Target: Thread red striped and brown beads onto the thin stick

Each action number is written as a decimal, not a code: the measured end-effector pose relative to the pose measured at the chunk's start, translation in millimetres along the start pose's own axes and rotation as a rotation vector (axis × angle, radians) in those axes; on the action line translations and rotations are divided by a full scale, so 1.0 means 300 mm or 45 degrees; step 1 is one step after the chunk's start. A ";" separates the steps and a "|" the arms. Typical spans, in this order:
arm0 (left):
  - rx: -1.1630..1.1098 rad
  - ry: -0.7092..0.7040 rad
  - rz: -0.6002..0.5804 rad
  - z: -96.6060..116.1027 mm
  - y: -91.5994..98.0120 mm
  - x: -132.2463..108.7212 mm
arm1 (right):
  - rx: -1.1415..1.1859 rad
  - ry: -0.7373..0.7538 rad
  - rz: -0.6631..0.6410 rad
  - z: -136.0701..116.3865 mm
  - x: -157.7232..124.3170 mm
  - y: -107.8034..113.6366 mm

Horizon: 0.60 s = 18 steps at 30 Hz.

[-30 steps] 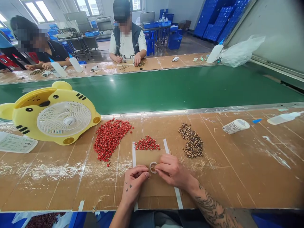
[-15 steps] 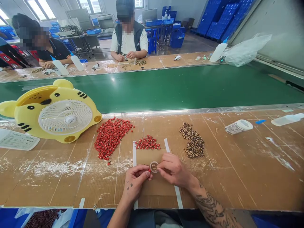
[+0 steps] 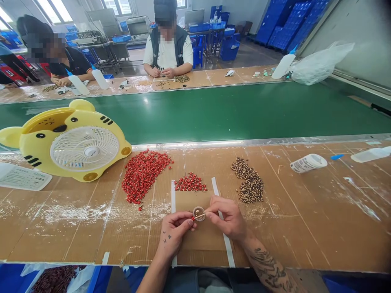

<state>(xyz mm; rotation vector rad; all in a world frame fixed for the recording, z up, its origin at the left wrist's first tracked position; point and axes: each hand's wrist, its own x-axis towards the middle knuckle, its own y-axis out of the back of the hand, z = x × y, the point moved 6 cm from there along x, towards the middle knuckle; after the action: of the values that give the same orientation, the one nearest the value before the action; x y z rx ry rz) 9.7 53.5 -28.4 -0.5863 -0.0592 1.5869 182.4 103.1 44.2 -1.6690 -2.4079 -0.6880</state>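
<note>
The left hand (image 3: pixel 174 232) pinches a small round clear cup (image 3: pixel 199 213) just above a cardboard sheet (image 3: pixel 198 244) on the table (image 3: pixel 61 240). The right hand (image 3: pixel 227 217) is closed on a thin pick (image 3: pixel 202 215) touching the cup's rim. Red seeds (image 3: pixel 191 183) lie beyond the cup, dark seeds (image 3: pixel 248 181) to its right.
</note>
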 end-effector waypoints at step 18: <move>0.048 -0.037 0.014 0.018 -0.006 -0.004 | -0.213 0.023 0.082 -0.023 -0.018 0.054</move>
<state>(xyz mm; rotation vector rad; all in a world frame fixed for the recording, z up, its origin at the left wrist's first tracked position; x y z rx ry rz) 9.3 54.3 -22.6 -0.5346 -0.0477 1.6041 198.3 100.1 53.2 -1.7842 -2.3304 -0.9128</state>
